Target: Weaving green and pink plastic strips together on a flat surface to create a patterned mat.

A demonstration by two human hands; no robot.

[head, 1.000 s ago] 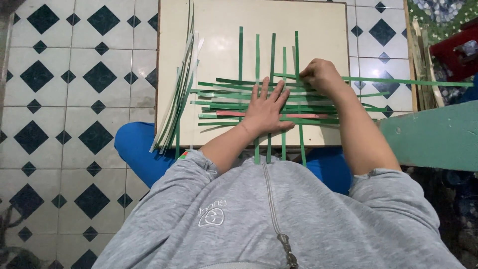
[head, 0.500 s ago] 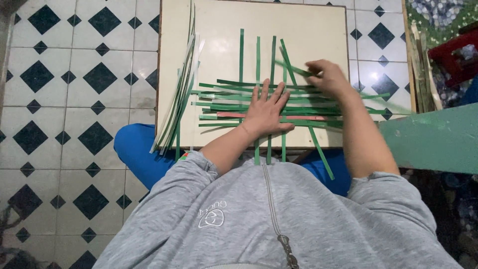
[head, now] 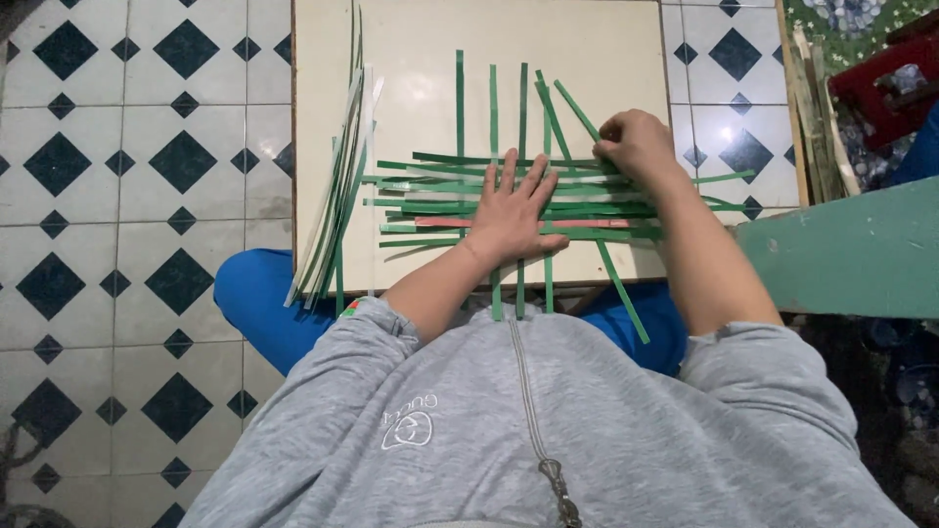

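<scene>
While a floor of white tiles with dark diamond insets (head: 117, 176) fills the left of the head view, a person in a grey zip-up top (head: 548, 420) and blue trousers (head: 256, 303) sits over a cream board (head: 587, 49) that lies across the lap. To the right stands a green painted ledge (head: 851, 249), and beyond it a patterned green cloth (head: 831, 20) and a red object (head: 890, 83) at the picture's edge, with pale sticks (head: 814, 108) leaning beside them.

On the board's near half lies a weave of green strips (head: 587, 191): a band of horizontal strips, crossed by several vertical ones that run from the middle of the board down past its near edge. One pinkish strip (head: 450, 222) lies among the horizontal green ones. A loose bundle of spare green and whitish strips (head: 337, 186) lies along the board's left edge, fanning out towards the person's knee.

The left hand (head: 511, 210) lies open and flat, palm down, fingers spread, pressing on the middle of the weave. The right hand (head: 636, 147) is curled at the weave's upper right corner, its fingertips pinched on a slanting green strip (head: 577, 110) that runs diagonally from the upper middle of the board, under the hand, and down to the right past the board's near edge (head: 626, 298). The two hands are near each other but not touching.
</scene>
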